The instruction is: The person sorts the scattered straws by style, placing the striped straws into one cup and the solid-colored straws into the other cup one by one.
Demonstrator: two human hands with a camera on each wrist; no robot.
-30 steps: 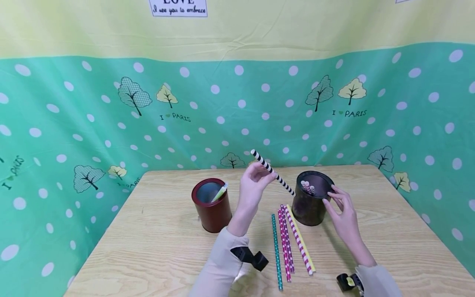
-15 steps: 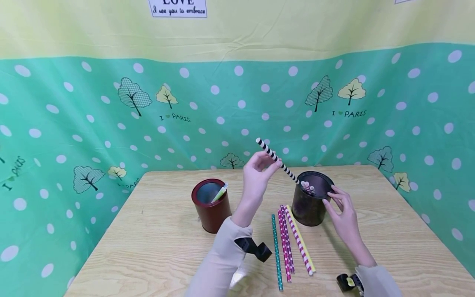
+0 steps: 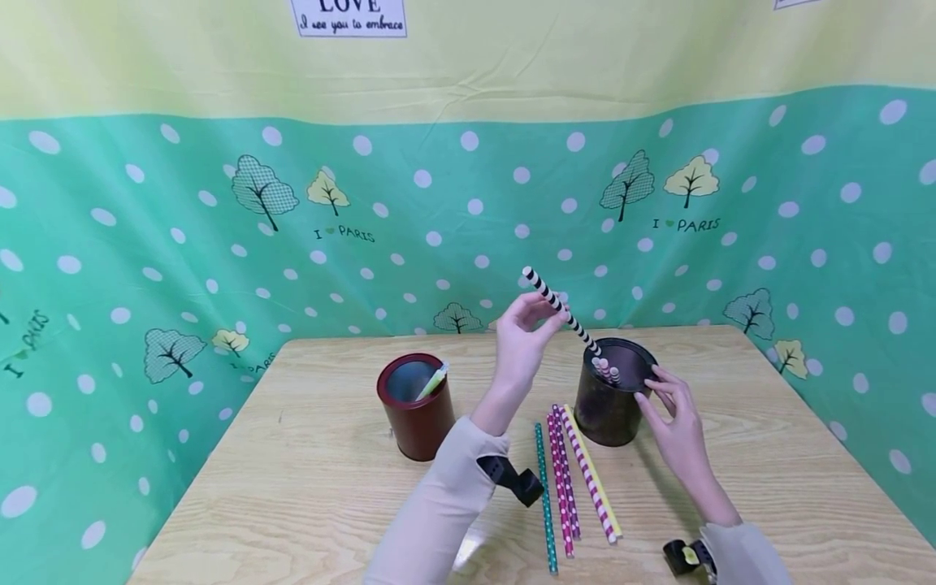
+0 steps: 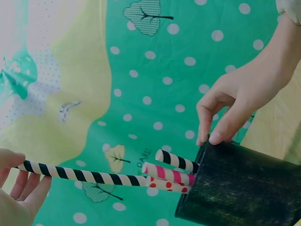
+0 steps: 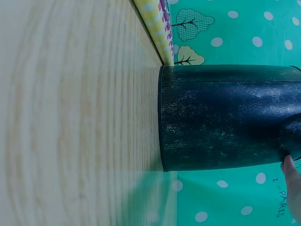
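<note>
Between the thumb and fingers of my left hand (image 3: pixel 521 345) is a black-and-white striped paper straw (image 3: pixel 544 290). It slants down to the right, its lower end overlapping the left rim of a black can (image 3: pixel 608 410) in the head view. Several straws poke out of that can; the left wrist view shows a black-striped straw (image 4: pixel 176 161), a pink-striped straw (image 4: pixel 167 173) and a red-dotted straw (image 4: pixel 167 184). My right hand (image 3: pixel 678 426) holds the can at the right side of its rim, fingertips and thumb on the edge.
On the wooden table (image 3: pixel 292 487), a teal straw (image 3: pixel 545 496), dotted pink and purple straws, a magenta-striped straw (image 3: pixel 588 475) and a yellow straw (image 3: pixel 608 508) lie side by side. A dark red can (image 3: pixel 420 422) with a pale green item (image 3: pixel 433 382) inside stands left. Behind hangs a patterned cloth (image 3: pixel 409 203).
My left hand has moved right and a little up with the striped straw, bringing its lower end from outside the black can to the rim. My right hand and the can have stayed put.
</note>
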